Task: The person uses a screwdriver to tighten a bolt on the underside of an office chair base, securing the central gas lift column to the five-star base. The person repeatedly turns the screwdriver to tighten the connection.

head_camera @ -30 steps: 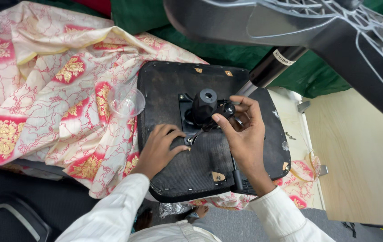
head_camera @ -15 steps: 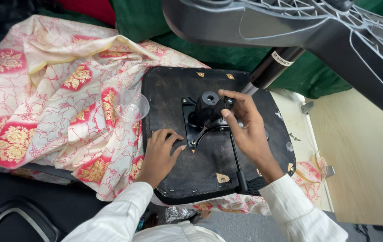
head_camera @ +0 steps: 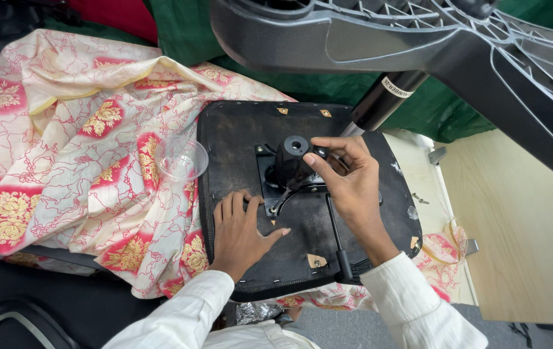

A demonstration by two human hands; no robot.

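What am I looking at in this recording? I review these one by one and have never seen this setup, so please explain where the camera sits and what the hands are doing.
There is no machine here: a person in white sleeves works with bare hands, and the single camera sits on their head, looking down. An office chair seat lies upside down on a red and cream patterned cloth. The left hand rests flat on the seat's black underside. The right hand has its fingers at the black tilt mechanism bolted to the middle; whether its grip closes on a small part cannot be told. A clear plastic cup lies on the cloth beside the seat. Across the top, close to the camera, is the chair's grey star base with its black gas cylinder.
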